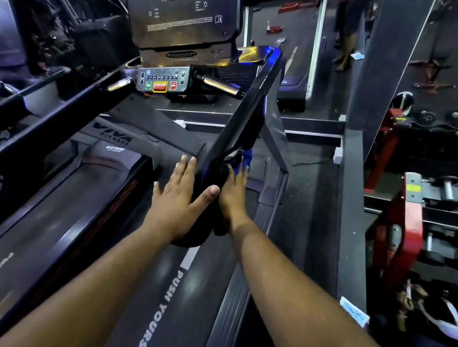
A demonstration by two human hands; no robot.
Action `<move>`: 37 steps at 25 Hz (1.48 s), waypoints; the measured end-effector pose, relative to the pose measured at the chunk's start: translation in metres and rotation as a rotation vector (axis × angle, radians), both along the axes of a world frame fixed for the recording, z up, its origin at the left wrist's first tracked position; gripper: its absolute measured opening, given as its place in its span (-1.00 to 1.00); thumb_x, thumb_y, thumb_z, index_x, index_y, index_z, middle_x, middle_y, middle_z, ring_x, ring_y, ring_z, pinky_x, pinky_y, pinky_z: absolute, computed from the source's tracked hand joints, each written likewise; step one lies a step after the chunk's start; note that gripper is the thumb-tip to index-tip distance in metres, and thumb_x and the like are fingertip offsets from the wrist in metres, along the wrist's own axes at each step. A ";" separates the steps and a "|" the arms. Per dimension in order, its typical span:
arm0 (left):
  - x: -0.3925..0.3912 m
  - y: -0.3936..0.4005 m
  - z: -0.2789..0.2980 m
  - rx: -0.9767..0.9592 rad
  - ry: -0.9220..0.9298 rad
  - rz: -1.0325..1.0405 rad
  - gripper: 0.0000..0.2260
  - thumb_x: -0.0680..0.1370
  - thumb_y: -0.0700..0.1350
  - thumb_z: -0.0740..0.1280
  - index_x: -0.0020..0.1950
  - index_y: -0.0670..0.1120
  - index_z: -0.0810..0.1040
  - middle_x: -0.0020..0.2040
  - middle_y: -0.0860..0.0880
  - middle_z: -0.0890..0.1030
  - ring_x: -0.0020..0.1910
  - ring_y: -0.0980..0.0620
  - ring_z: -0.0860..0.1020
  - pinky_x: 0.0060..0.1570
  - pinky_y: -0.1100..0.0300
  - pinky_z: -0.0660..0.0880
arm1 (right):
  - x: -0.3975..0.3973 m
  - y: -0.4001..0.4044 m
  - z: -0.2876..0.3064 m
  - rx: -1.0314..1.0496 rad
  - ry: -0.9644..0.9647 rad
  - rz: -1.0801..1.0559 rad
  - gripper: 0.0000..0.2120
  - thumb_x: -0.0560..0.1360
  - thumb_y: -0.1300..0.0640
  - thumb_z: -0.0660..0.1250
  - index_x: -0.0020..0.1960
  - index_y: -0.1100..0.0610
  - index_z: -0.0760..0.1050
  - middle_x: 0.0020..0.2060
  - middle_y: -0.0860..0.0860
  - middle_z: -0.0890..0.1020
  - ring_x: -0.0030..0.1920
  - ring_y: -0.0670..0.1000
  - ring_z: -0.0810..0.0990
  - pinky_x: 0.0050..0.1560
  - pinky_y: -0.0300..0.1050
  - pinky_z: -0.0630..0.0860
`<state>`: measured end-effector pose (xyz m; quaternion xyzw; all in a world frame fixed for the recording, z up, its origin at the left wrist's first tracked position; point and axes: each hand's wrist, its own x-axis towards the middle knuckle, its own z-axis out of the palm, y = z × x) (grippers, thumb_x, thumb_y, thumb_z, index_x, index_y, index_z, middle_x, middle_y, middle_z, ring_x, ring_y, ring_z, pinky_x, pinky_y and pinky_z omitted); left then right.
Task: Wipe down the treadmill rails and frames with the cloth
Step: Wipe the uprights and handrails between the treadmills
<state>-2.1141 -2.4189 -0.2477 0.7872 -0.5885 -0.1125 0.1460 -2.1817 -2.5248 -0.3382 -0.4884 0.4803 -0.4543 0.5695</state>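
The black right handrail [249, 113] of the treadmill slopes from the console down toward me. My left hand [180, 189] lies flat against the rail's inner side near its lower end, fingers spread and thumb over the top. My right hand [233, 191] presses a blue cloth [243, 159] against the rail's outer side; only part of the cloth shows past my fingers. A dark fabric piece [206, 225] hangs around the rail's end between my hands. The treadmill belt [107, 219] lies below.
The console with its button panel [161, 80] and short metal grips stands ahead. The left handrail [51, 125] slopes at the left. A grey pillar [383, 83], red weight racks [406, 237] and dumbbells crowd the right. Someone's legs [345, 54] stand at the far back.
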 end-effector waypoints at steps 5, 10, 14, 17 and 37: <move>0.001 -0.047 -0.002 0.060 -0.039 0.006 0.00 0.29 0.60 -0.17 0.63 0.12 -0.13 0.63 0.16 -0.18 0.60 0.17 -0.15 0.55 -0.18 -0.21 | 0.002 0.016 0.004 -0.089 -0.009 0.088 -0.30 0.60 -0.15 0.24 0.61 -0.15 -0.06 0.60 -0.17 -0.13 0.55 -0.16 -0.23 0.51 -0.16 -0.25; 0.004 -0.091 -0.002 0.140 -0.140 -0.025 0.02 0.28 0.62 -0.25 0.63 0.10 -0.20 0.62 0.15 -0.23 0.60 0.15 -0.17 0.53 -0.20 -0.21 | -0.003 -0.117 0.012 -0.068 0.100 -0.003 -0.39 0.62 -0.09 0.07 0.62 0.02 0.05 0.63 -0.02 -0.04 0.60 -0.10 -0.24 0.57 -0.04 -0.20; -0.001 -0.128 0.000 0.193 -0.144 0.001 0.03 0.32 0.60 -0.21 0.63 0.01 -0.18 0.64 0.08 -0.18 0.60 0.13 -0.15 0.55 -0.18 -0.19 | -0.008 -0.124 0.036 -0.135 0.174 0.055 -0.34 0.64 -0.04 0.21 0.62 -0.10 -0.06 0.62 0.02 -0.17 0.60 0.06 -0.21 0.54 -0.04 -0.22; -0.002 -0.161 0.002 0.206 -0.147 0.011 0.03 0.33 0.60 -0.17 0.63 -0.01 -0.19 0.64 0.06 -0.17 0.60 0.15 -0.17 0.55 -0.19 -0.18 | -0.016 -0.161 0.029 -0.330 0.265 0.163 -0.34 0.61 -0.03 0.27 0.61 -0.13 0.02 0.61 -0.01 -0.27 0.59 0.11 -0.31 0.55 0.05 -0.24; -0.008 -0.249 -0.003 0.120 -0.101 -0.029 -0.01 0.35 0.56 -0.06 0.61 0.07 -0.29 0.63 0.06 -0.26 0.61 0.10 -0.19 0.56 -0.18 -0.14 | -0.028 -0.323 0.047 -0.599 0.706 0.340 -0.53 0.54 -0.11 0.26 0.44 -0.07 0.44 0.58 -0.01 0.20 0.61 0.10 -0.10 0.56 0.23 -0.03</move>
